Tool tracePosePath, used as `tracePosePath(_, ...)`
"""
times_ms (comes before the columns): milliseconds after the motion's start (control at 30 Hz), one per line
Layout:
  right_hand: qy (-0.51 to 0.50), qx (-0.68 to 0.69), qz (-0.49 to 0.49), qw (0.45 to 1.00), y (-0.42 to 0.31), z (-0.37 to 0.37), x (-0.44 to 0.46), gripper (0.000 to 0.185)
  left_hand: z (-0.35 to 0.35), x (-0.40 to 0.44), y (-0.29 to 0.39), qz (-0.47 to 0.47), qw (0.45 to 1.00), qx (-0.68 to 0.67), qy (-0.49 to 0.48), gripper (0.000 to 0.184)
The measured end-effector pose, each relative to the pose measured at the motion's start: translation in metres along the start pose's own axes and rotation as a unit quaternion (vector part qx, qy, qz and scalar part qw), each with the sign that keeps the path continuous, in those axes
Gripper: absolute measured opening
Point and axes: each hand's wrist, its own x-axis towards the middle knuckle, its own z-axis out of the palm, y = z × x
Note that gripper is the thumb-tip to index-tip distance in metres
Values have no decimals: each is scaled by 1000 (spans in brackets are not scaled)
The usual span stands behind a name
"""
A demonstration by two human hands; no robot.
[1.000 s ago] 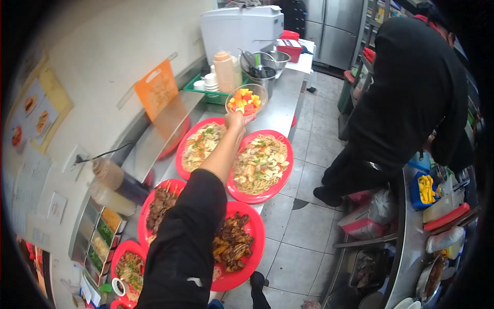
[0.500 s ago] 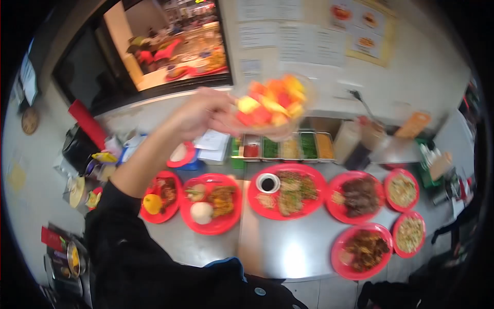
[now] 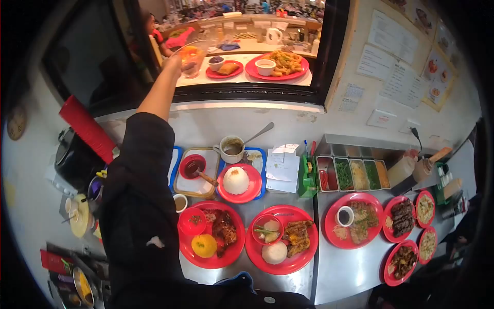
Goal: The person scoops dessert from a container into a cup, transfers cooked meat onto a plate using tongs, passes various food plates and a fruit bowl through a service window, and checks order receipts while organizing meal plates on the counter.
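Observation:
At the window opening, my left hand (image 3: 174, 65) is closed on the near side of a clear bowl (image 3: 199, 47) of cut orange and red fruit. The bowl is over the pass-through counter (image 3: 234, 81), just left of a small red plate (image 3: 224, 75) with a purple-filled cup and a golden-brown roll. I cannot tell whether the bowl touches the counter. Farther right on the same counter stands a large red plate (image 3: 303, 68) of fries-like food with a cup of dip. My right hand is out of view.
Red plates of food stand on the steel table, including a chicken-like dish (image 3: 218, 257) and a rice plate (image 3: 280, 268). Steel topping trays (image 3: 355, 175) and sauce bottles (image 3: 400, 172) are at right. A mug (image 3: 226, 154) with a spoon sits below the window's black frame (image 3: 247, 91).
My left hand has carried the bowl of fruit from above the topping trays leftward into the window opening. The camera view has turned toward the window.

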Motion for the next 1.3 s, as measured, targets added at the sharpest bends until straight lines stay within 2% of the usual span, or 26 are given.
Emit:
tracePosePath(100,-11,-25,20,999,-11,6,-48,43,-25,88,-40,-91,994,-46,-41,30)
tracePosePath(133,-18,-38,21,999,-14,3,-66,43,-25,79,-42,-43,998,-18,-30,30)
tracePosePath(233,-76,-88,-28,993,-36,-15,-114,44,-34,98,-28,-178,978,-74,-85,38)
tracePosePath(300,-147,-109,-126,975,-54,-38,-128,45,-7,-22,13,-145,979,-100,-100,44)
tracePosePath(367,-241,-74,-286,924,-62,-69,-119,46,-10,-94,33,-236,920,-140,-279,48)
tracePosePath(433,-387,58,-420,819,-15,-105,-65,47,-22,-187,24,-123,877,39,-462,52)
tracePosePath(467,-267,2,-524,809,-156,-77,-105,39,-21,-265,17,-108,873,167,-445,50)
tracePosePath(500,-201,-39,-585,785,-199,-70,-104,29,-34,-315,-6,-142,850,244,-445,49)
tracePosePath(533,-220,-423,-309,823,-212,-76,-79,26,-42,-374,-24,-304,777,234,-499,47)
tracePosePath(567,-129,-376,-295,869,-228,-62,-71,25,-73,-414,-74,-331,735,135,-577,40)
tracePosePath(600,-94,-336,-302,887,-236,-51,-60,26,-86,-457,-107,-424,677,242,-550,34)
tracePosePath(633,-112,-239,-200,944,-242,-34,-46,27,-93,-502,-141,-398,667,360,-517,34)
tracePosePath(667,-154,10,-193,969,-230,-17,-34,28,-120,-536,-190,-349,707,369,-493,33)
tracePosePath(733,-161,111,-161,967,-202,14,-8,27,-128,-575,-240,-262,811,343,-394,29)
tracePosePath(767,-205,42,-195,958,-200,22,-1,25,-126,-577,-249,-259,812,342,-395,29)
tracePosePath(833,-191,-52,-169,966,-219,21,-24,25,-108,-583,-252,-58,824,487,-283,25)
tracePosePath(867,-183,-51,-170,967,-210,12,-16,25,-101,-583,-243,-65,790,532,-297,24)
tracePosePath(933,76,-88,-315,942,-181,-8,24,23,-89,-582,-229,-108,785,516,-327,25)
tracePosePath(967,177,-17,-378,909,-172,-23,46,23,-83,-581,-222,-155,775,503,-350,26)
tracePosePath(1000,175,85,-244,950,-204,-42,9,23,-73,-584,-213,-125,770,524,-343,28)
tracePosePath(1033,170,207,-250,930,-202,-58,19,21,-67,-586,-214,-118,768,524,-348,28)
tracePosePath(1133,45,332,-269,903,-181,-88,74,17,-50,-591,-216,-56,795,485,-359,30)
tracePosePath(1200,219,-53,-392,892,-151,-89,131,13,-31,-595,-218,-47,809,444,-382,31)
tracePosePath(1233,226,-48,-390,891,-163,-85,117,13,-16,-596,-215,-42,806,445,-388,31)
tracePosePath(1267,194,234,-322,897,-176,-74,104,13,1,-597,-212,-29,814,405,-415,30)
tracePosePath(1300,143,496,-230,825,-197,-65,82,13,18,-597,-211,-17,821,364,-440,29)
